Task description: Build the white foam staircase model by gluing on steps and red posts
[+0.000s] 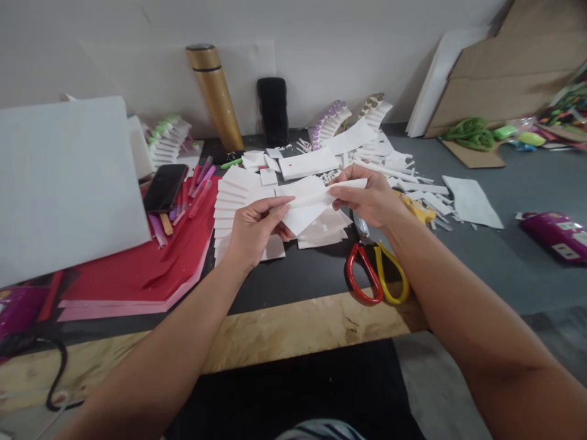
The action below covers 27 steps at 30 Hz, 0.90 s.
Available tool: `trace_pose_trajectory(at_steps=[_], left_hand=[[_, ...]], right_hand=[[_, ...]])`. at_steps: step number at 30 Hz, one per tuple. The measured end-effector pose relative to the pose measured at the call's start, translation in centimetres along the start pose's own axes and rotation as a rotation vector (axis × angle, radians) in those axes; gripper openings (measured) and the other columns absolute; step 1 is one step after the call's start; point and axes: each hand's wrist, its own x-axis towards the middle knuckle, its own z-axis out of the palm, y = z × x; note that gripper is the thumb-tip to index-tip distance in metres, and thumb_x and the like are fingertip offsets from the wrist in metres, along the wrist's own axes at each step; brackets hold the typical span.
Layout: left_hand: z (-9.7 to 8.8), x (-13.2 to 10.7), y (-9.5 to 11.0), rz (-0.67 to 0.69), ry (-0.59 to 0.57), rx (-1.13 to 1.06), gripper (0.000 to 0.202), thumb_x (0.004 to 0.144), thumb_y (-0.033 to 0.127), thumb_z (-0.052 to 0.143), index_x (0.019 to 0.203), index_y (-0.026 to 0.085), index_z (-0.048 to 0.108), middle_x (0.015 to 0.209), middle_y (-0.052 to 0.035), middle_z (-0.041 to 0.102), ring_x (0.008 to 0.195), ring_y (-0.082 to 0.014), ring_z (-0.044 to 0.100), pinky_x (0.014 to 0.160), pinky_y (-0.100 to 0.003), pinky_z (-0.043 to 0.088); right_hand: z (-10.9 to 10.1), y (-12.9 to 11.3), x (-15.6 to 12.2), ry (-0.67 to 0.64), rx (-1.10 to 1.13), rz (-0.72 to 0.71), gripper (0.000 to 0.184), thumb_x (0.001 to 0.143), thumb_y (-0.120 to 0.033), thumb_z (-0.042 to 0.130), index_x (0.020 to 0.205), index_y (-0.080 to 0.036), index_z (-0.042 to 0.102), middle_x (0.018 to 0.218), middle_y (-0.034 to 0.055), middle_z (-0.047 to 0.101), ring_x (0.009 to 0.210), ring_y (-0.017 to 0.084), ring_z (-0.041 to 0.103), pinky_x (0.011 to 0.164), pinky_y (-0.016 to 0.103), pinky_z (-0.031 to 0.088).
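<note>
Between my hands is a piece of white paper (pixel 306 208), held over the table with what looks like a fold along its upper edge. My left hand (pixel 262 229) pinches its left side between thumb and fingers. The right side is gripped by my right hand (pixel 362 194), with a paper corner sticking out past the thumb. Beneath lie more white paper pieces (pixel 321 235), and to the left a fanned row of white strips (pixel 232 198). Scissors (pixel 364 269) with one red and one yellow handle lie beside my right forearm.
A gold flask (pixel 215 101) and a black device (pixel 273 110) stand by the wall. Red sheets (pixel 132 269), a phone (pixel 165 188) and a large white board (pixel 68 189) are at left. White scraps (pixel 398 165) and a purple packet (pixel 554 237) lie right.
</note>
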Motion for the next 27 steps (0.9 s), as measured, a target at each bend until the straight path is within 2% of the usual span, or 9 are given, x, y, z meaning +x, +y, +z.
trace_pose_trajectory(at_steps=[4,8,13,16,20,23,27], left_hand=[[0.1,-0.1,0.2,-0.017,-0.001,-0.056,0.030,0.073,0.031,0.084,0.099,0.018,0.081,0.061,0.0001,0.071,0.048,-0.0114,0.065,0.049,-0.023,0.054],[0.1,0.0,0.4,-0.031,0.001,-0.161,0.027,0.069,0.027,0.087,0.095,0.020,0.083,0.063,0.0004,0.072,0.051,-0.0101,0.066,0.053,-0.022,0.055],[0.3,0.1,0.5,-0.025,0.032,-0.205,0.019,0.068,0.029,0.088,0.084,0.020,0.083,0.089,-0.0045,0.079,0.051,-0.0071,0.065,0.052,-0.021,0.054],[0.2,0.1,0.3,-0.007,0.023,-0.182,0.023,0.068,0.026,0.088,0.089,0.020,0.082,0.081,-0.0024,0.078,0.052,-0.0076,0.065,0.054,-0.021,0.054],[0.1,-0.1,0.1,-0.010,0.014,-0.126,0.031,0.071,0.027,0.086,0.101,0.020,0.081,0.070,0.0003,0.074,0.053,-0.0095,0.065,0.057,-0.023,0.056],[0.3,-0.3,0.0,-0.002,-0.001,-0.042,0.031,0.073,0.030,0.084,0.101,0.019,0.080,0.069,-0.0003,0.074,0.054,-0.0104,0.066,0.058,-0.024,0.056],[0.8,-0.6,0.1,-0.001,-0.021,0.093,0.036,0.075,0.034,0.083,0.105,0.015,0.079,0.066,-0.0015,0.074,0.054,-0.0133,0.068,0.060,-0.026,0.057]], right_hand=[[0.1,-0.4,-0.2,-0.069,-0.037,0.029,0.036,0.068,-0.027,0.089,0.077,-0.020,0.055,0.057,-0.0023,0.063,0.059,0.020,0.073,0.045,0.023,0.051],[-0.2,-0.3,-0.3,-0.119,-0.049,0.015,0.034,0.072,-0.024,0.086,0.081,-0.020,0.053,0.057,-0.0024,0.064,0.060,0.021,0.075,0.046,0.022,0.052],[-0.3,0.0,-0.1,-0.133,0.011,-0.009,0.033,0.069,-0.019,0.086,0.080,-0.018,0.055,0.061,-0.0017,0.066,0.059,0.019,0.074,0.046,0.021,0.052],[0.0,0.0,-0.1,-0.172,0.068,0.046,0.035,0.069,-0.020,0.087,0.092,-0.017,0.060,0.064,-0.0001,0.070,0.064,0.019,0.075,0.050,0.022,0.054],[0.6,0.3,-0.3,-0.304,0.146,0.109,0.051,0.071,-0.033,0.088,0.111,-0.015,0.062,0.073,0.0030,0.074,0.069,0.018,0.075,0.058,0.025,0.058],[1.1,0.7,-0.5,-0.346,0.135,0.133,0.053,0.072,-0.040,0.088,0.111,-0.013,0.065,0.076,0.0039,0.074,0.068,0.015,0.072,0.060,0.024,0.058],[1.5,1.0,-0.7,-0.284,0.055,0.144,0.040,0.075,-0.037,0.086,0.101,-0.012,0.068,0.075,0.0024,0.072,0.057,0.011,0.068,0.057,0.023,0.057]])
